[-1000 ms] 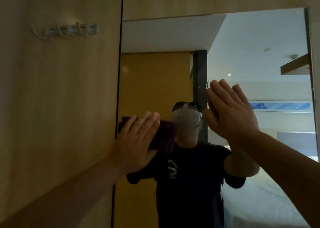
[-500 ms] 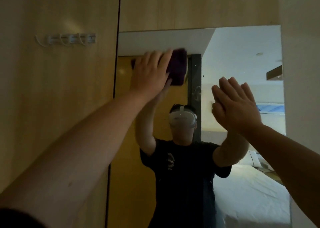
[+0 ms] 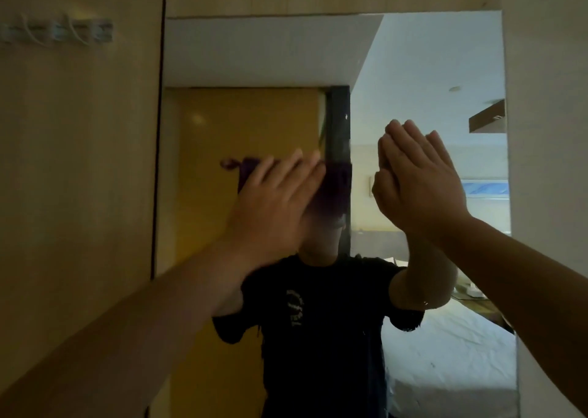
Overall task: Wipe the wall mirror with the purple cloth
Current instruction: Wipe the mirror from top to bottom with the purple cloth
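Observation:
The wall mirror [image 3: 270,52] fills the middle of the view, set between wooden panels. My left hand [image 3: 273,204] presses the purple cloth [image 3: 331,188] flat against the glass at mid height; the hand is blurred by motion and covers most of the cloth. A corner of the cloth sticks out to the left of my fingers. My right hand [image 3: 420,182] lies flat on the mirror to the right, fingers together and pointing up, holding nothing. The mirror reflects a person in a black T-shirt, both arms raised.
A wooden panel [image 3: 79,163] stands left of the mirror, with a row of white hooks [image 3: 57,31] at the upper left. A pale wall [image 3: 547,115] borders the mirror on the right. The reflection shows a yellow door and a bed with white sheets.
My left hand has swept the purple cloth down from the mirror's upper part to mid height. The right hand has stayed flat on the glass.

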The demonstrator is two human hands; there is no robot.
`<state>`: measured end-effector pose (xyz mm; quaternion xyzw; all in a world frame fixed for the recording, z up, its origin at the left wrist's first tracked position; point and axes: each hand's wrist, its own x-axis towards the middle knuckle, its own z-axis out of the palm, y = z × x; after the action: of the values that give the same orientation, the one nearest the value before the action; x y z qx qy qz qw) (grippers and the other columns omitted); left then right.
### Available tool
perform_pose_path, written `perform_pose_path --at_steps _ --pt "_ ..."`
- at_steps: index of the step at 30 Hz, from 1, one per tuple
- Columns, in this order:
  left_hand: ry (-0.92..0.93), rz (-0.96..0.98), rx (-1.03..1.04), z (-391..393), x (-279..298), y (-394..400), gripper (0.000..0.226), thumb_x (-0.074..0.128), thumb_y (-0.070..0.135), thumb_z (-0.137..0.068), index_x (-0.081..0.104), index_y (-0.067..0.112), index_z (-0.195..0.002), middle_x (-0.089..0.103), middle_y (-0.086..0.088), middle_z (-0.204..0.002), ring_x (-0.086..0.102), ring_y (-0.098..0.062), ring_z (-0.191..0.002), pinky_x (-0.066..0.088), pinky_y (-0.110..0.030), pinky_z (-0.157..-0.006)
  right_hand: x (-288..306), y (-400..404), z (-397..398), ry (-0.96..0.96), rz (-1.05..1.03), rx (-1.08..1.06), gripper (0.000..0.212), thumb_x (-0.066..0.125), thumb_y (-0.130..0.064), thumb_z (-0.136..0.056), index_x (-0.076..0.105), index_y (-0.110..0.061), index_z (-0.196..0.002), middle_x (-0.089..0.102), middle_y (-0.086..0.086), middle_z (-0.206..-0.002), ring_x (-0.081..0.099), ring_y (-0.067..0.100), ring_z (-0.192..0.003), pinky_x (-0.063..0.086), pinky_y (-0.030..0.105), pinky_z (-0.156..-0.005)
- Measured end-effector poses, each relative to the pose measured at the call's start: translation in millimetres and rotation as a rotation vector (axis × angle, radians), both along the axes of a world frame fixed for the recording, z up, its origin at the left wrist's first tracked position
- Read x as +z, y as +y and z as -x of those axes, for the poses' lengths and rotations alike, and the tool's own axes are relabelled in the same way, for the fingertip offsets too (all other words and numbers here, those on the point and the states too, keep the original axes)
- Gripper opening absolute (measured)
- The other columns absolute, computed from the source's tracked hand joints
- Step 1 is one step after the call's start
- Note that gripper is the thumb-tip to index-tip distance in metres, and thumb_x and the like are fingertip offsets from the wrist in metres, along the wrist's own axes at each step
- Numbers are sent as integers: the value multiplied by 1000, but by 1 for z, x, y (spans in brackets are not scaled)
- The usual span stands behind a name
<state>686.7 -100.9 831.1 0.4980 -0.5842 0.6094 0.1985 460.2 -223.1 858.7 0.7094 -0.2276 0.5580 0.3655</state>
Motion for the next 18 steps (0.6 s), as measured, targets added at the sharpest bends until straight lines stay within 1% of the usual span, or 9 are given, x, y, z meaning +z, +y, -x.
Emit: perform_pose_path --at_steps 2,4,7,8,10,12,14,16,18 --pt "-9 -30 8 -3 -61 2 73 52 47 -92 31 12 -152 25 -8 -161 23 -30 -148 21 -52 -118 -1 2 -1 -7 8 22 54 30 -36 -103 41 -9 -149 33 12 -159 21 26 -151 15 49 -123" --pt "29 -30 5 -2 -98 4 68 53 41 -91 36 12 -150 28 -8 -160 26 -30 -147 25 -53 -116 0 3 -1 -7 14 35 53 33 -34 -102 43 -7 -147 36 14 -157 23 29 -150 17 51 -122" --pt "66 -51 25 2 -119 6 65 52 38 -92 37 12 -149 31 -9 -159 30 -31 -145 28 -54 -115 3 6 5 35 -35 13 55 32 -35 -102 40 -7 -149 33 14 -158 21 29 -150 15 50 -123" --pt "56 -58 23 1 -122 7 66 55 38 -91 38 12 -149 33 -9 -158 33 -31 -143 30 -53 -114 3 6 8 56 -53 4 55 31 -36 -102 39 -8 -150 32 13 -159 19 28 -151 13 48 -124" --pt "36 -38 -16 -1 -120 6 62 64 32 -88 45 13 -144 43 -9 -151 44 -31 -135 36 -50 -108 3 6 17 68 -79 -9 54 31 -36 -103 36 -11 -151 29 11 -161 16 26 -152 8 44 -124" --pt "24 24 -80 0 -100 5 59 73 22 -84 50 12 -137 56 -9 -136 54 -30 -119 41 -45 -98 5 2 34 20 -119 -34 54 32 -36 -104 30 -13 -153 23 9 -163 9 23 -153 3 42 -124" --pt "68 105 -140 9 -55 2 56 77 15 -81 52 10 -131 61 -9 -122 56 -29 -106 43 -43 -89 9 -4 56 -47 -143 -66 57 26 -39 -103 27 -12 -154 20 11 -164 7 25 -153 3 45 -124" --pt "154 202 -177 26 12 -2 50 74 12 -83 54 9 -129 62 -11 -118 57 -31 -102 46 -44 -86 9 -11 72 -72 -140 -97 62 19 -43 -102 28 -11 -154 21 12 -163 9 27 -153 7 49 -124" --pt "234 287 -189 46 87 -6 44 64 16 -88 54 10 -131 61 -11 -121 56 -31 -107 45 -42 -92 7 -19 78 -74 -116 -118 62 18 -43 -102 28 -11 -154 21 12 -164 10 26 -153 11 51 -123"
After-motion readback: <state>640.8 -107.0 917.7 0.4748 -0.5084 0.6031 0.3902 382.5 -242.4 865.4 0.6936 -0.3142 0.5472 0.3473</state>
